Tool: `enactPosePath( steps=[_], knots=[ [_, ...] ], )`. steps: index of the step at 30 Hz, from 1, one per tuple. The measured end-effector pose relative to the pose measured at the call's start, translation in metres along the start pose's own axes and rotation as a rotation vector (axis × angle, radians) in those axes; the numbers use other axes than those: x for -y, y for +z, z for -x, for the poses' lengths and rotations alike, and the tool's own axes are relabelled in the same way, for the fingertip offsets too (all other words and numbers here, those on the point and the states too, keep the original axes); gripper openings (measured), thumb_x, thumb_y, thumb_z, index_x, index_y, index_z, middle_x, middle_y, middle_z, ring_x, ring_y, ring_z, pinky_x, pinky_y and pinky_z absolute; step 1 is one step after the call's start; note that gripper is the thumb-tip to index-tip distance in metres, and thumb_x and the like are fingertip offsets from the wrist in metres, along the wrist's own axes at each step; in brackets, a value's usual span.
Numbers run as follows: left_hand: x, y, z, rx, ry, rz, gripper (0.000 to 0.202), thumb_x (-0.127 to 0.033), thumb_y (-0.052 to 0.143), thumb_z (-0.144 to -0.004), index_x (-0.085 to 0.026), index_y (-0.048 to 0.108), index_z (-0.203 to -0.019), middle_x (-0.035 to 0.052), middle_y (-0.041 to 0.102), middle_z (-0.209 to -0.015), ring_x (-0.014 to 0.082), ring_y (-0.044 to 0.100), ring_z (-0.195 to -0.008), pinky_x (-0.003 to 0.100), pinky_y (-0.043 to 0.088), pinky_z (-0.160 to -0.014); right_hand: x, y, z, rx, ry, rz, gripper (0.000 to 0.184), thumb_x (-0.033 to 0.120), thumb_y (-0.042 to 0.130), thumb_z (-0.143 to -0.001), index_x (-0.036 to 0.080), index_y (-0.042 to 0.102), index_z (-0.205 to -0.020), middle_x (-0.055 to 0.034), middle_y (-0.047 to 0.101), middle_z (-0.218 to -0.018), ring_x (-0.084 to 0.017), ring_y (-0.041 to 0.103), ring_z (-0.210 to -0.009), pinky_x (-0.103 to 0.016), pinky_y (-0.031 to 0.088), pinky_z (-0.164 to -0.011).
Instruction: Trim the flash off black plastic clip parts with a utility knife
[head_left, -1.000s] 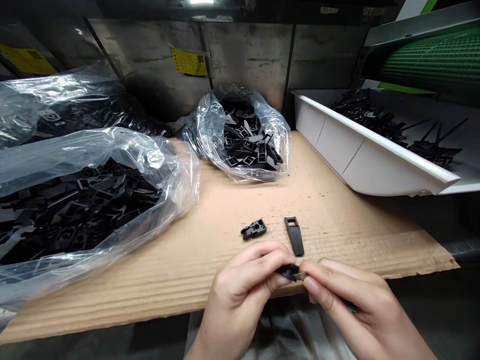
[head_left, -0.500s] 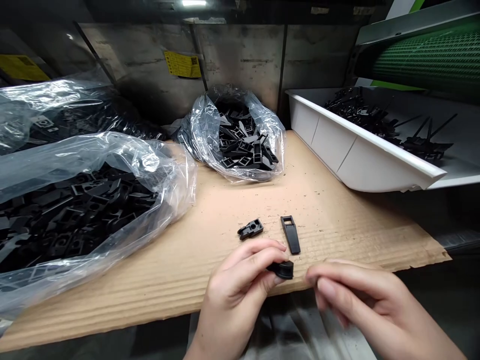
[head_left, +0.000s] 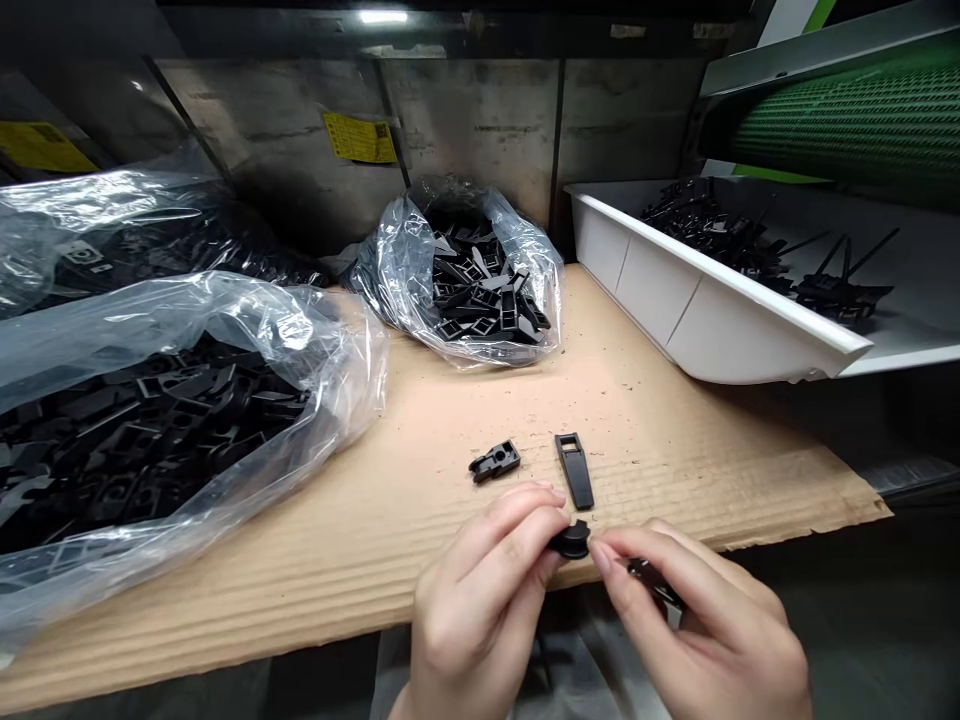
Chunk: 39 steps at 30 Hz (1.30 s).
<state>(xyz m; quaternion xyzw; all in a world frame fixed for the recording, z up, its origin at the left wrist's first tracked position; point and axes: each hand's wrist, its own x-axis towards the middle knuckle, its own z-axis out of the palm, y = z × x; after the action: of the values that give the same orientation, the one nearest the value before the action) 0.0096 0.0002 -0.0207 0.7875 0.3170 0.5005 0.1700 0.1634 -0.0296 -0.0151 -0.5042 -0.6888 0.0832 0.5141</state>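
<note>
My left hand [head_left: 480, 590] pinches a small, rounded black plastic part [head_left: 572, 540] between thumb and fingers. My right hand [head_left: 694, 610] sits just to its right, with its fingertips almost touching that part. A dark plastic piece [head_left: 652, 583] lies in the right hand's fingers, partly hidden by them. Just beyond my hands, a chunky black plastic part [head_left: 495, 461] and a flat black tab with a rectangular slot [head_left: 574, 470] lie apart on a corrugated cardboard sheet [head_left: 660, 420].
Clear plastic bags of black plastic parts lie at left [head_left: 180, 400], back left [head_left: 112, 230] and back centre [head_left: 457, 280]. A white tray [head_left: 712, 300] holding black parts stands at right, below a green ribbed belt [head_left: 847, 120]. Metal panels form the back wall.
My right hand has moved left, back toward the part in my left hand. That part now shows its rounded face. The view has drifted slightly, shifting the scene left.
</note>
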Motion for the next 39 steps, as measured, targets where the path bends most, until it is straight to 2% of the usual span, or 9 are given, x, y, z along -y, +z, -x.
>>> enactPosePath(
  steps=[5, 10, 12, 16, 21, 27, 31, 36, 39],
  knots=[
    [0.000, 0.002, 0.000, 0.005, 0.012, -0.006, 0.030, 0.005, 0.055, -0.079, -0.010, 0.061, -0.105, 0.0078, 0.061, -0.111, 0.0146, 0.058, -0.105, 0.018, 0.041, -0.097, -0.003, -0.003, -0.001, 0.048, 0.077, 0.044, 0.012, 0.010, 0.056, -0.079, 0.022, 0.055, -0.077, 0.0037, 0.062, -0.061, -0.009, 0.060, -0.049, -0.016, 0.047, -0.046],
    [-0.001, -0.003, 0.002, 0.004, 0.027, 0.034, 0.031, 0.006, 0.053, -0.080, -0.009, 0.060, -0.106, 0.0080, 0.061, -0.112, 0.0154, 0.056, -0.108, 0.020, 0.042, -0.098, -0.004, -0.019, -0.001, 0.226, 0.097, 0.062, 0.027, 0.023, 0.050, -0.086, 0.027, 0.052, -0.113, 0.0004, 0.065, -0.090, -0.010, 0.067, -0.073, -0.010, 0.052, -0.060],
    [0.000, -0.004, 0.002, 0.019, 0.037, 0.070, 0.030, 0.005, 0.053, -0.081, -0.009, 0.061, -0.106, 0.0077, 0.061, -0.112, 0.0163, 0.056, -0.109, 0.022, 0.043, -0.097, -0.003, -0.024, -0.001, 0.291, 0.117, 0.053, 0.029, 0.023, 0.043, -0.090, 0.028, 0.052, -0.117, 0.0011, 0.064, -0.091, -0.008, 0.066, -0.073, -0.009, 0.052, -0.064],
    [0.004, -0.005, 0.001, 0.047, 0.079, 0.127, 0.029, 0.005, 0.053, -0.081, -0.009, 0.061, -0.105, 0.0074, 0.061, -0.112, 0.0189, 0.055, -0.111, 0.026, 0.044, -0.098, -0.002, -0.021, -0.002, 0.224, 0.119, -0.039, 0.022, 0.013, 0.046, -0.088, 0.028, 0.056, -0.101, 0.0077, 0.059, -0.064, -0.004, 0.059, -0.052, -0.007, 0.047, -0.053],
    [0.005, -0.004, 0.001, 0.070, 0.100, 0.121, 0.032, 0.006, 0.053, -0.080, -0.008, 0.061, -0.107, 0.0084, 0.060, -0.116, 0.0206, 0.053, -0.113, 0.028, 0.043, -0.099, -0.002, -0.014, -0.002, 0.251, 0.095, -0.075, 0.014, 0.012, 0.048, -0.086, 0.023, 0.055, -0.086, 0.0062, 0.060, -0.066, -0.007, 0.060, -0.056, -0.014, 0.047, -0.056],
    [0.007, -0.007, 0.002, 0.148, 0.097, 0.146, 0.034, 0.007, 0.054, -0.078, -0.008, 0.061, -0.108, 0.0077, 0.059, -0.117, 0.0200, 0.053, -0.114, 0.025, 0.041, -0.100, 0.001, -0.023, -0.008, 0.427, 0.189, -0.124, 0.019, 0.016, 0.045, -0.089, 0.021, 0.053, -0.073, 0.0055, 0.056, -0.062, -0.007, 0.056, -0.054, -0.016, 0.043, -0.053],
    [0.005, -0.008, -0.001, 0.168, 0.062, 0.180, 0.032, 0.006, 0.054, -0.079, -0.009, 0.062, -0.106, 0.0082, 0.062, -0.113, 0.0185, 0.057, -0.109, 0.023, 0.043, -0.098, -0.002, -0.031, -0.025, 0.664, 0.321, -0.204, 0.026, 0.024, 0.043, -0.091, 0.019, 0.051, -0.066, 0.0061, 0.050, -0.056, -0.007, 0.051, -0.052, -0.016, 0.039, -0.050],
    [-0.001, -0.007, -0.008, 0.163, 0.023, 0.232, 0.025, 0.002, 0.054, -0.081, -0.011, 0.064, -0.101, 0.0083, 0.068, -0.105, 0.0169, 0.063, -0.100, 0.020, 0.048, -0.090, -0.007, -0.039, -0.042, 0.932, 0.508, -0.379, 0.032, 0.033, 0.041, -0.091, 0.016, 0.055, -0.067, 0.0058, 0.043, -0.052, -0.006, 0.041, -0.050, -0.017, 0.034, -0.049],
    [-0.002, -0.007, -0.011, 0.125, -0.032, 0.200, 0.025, 0.002, 0.055, -0.081, -0.012, 0.066, -0.099, 0.0070, 0.069, -0.104, 0.0146, 0.064, -0.098, 0.015, 0.047, -0.089, -0.005, -0.043, -0.041, 1.026, 0.620, -0.481, 0.033, 0.039, 0.046, -0.089, 0.015, 0.063, -0.074, 0.0036, 0.050, -0.056, -0.006, 0.045, -0.053, -0.017, 0.036, -0.050]
  ],
)
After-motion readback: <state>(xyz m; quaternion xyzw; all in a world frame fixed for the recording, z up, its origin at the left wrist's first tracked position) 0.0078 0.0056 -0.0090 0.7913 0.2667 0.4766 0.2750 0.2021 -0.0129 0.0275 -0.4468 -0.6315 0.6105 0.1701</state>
